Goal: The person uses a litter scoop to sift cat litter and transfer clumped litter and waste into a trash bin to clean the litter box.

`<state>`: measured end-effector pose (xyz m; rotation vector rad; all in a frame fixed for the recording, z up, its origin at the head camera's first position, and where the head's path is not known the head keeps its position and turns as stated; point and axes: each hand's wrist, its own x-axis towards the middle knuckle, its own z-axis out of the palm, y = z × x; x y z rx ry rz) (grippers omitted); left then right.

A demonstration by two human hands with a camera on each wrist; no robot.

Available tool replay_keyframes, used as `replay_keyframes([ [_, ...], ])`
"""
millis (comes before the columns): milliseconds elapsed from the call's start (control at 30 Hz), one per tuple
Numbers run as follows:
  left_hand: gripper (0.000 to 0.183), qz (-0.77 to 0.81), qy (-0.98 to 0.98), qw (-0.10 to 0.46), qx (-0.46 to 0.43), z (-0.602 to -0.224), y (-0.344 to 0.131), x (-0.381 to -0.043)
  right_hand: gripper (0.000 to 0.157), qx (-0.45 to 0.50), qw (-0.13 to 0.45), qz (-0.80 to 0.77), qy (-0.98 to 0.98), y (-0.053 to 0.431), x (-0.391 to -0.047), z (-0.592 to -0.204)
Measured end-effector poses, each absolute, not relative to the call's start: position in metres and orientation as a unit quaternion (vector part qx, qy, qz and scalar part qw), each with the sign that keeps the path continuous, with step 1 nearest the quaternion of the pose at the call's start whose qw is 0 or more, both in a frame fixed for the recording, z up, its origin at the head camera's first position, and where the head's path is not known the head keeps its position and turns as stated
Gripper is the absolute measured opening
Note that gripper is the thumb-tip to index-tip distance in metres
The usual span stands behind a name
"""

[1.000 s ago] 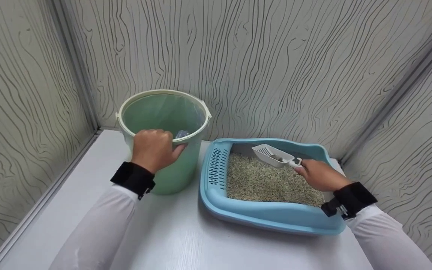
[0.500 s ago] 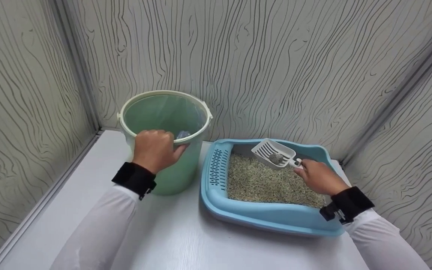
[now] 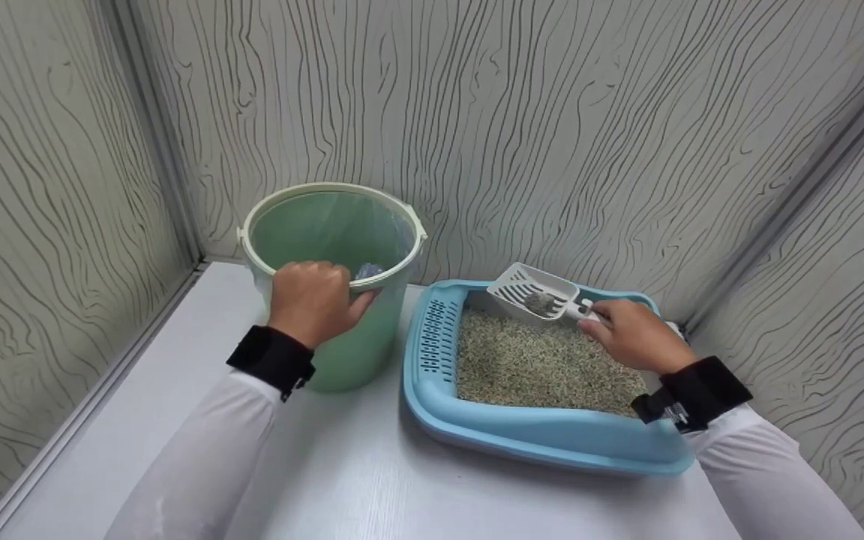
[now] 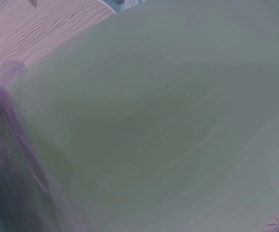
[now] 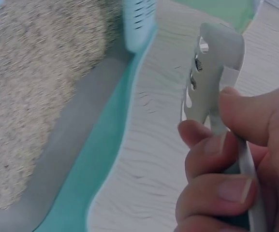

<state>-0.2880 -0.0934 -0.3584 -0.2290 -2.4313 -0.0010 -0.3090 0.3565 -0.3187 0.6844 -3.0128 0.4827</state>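
With curled fingers and thumb, my left hand (image 3: 312, 301) grips the near rim of a green bucket (image 3: 349, 345) with a cream rim; a clear plastic liner (image 4: 21, 125) shows in the left wrist view. My right hand (image 3: 636, 335) holds a white slotted litter scoop (image 3: 514, 289) by its handle, above the back of a blue litter box (image 3: 537, 442). A grey clump (image 3: 541, 303) lies in the scoop. Below it, tan litter (image 3: 544, 367) covers the box floor. In the right wrist view the scoop (image 5: 221, 48) appears from its side, with fingers wrapped round the handle.
Inside the bucket, near its front right, is a bluish crumpled thing (image 3: 369, 271). Bucket and box stand side by side on a white table (image 3: 357, 480), against wood-grain patterned walls (image 3: 477, 135). A perforated ledge (image 3: 439, 337) forms the box's left end.
My right hand has lifted the scoop and shifted it slightly left, and the scoop's slotted inside now faces the head camera more. My left hand stays on the bucket rim.
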Motion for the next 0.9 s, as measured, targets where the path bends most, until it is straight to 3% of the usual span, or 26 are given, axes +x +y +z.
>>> replay_keyframes([
  [400, 0.068, -0.003, -0.933, 0.347, -0.09, -0.357, -0.091, -0.29, 0.029, 0.184, -0.025, 0.189, -0.964, 0.263, -0.327, -0.236],
  [600, 0.069, -0.004, -0.937, 0.337, -0.09, -0.36, -0.089, -0.292, 0.033, 0.189, -0.016, 0.17, -0.967, 0.196, -0.34, -0.226],
  [733, 0.069, -0.001, -0.935, 0.344, -0.086, -0.362, -0.091, -0.292, 0.024, 0.207, 0.046, 0.132, -0.968, 0.155, -0.345, -0.238],
  [900, 0.068, -0.004, -0.934, 0.346, -0.091, -0.362, -0.089, -0.293, 0.019, 0.246, 0.2, 0.073, -0.946, 0.129, -0.348, -0.263],
])
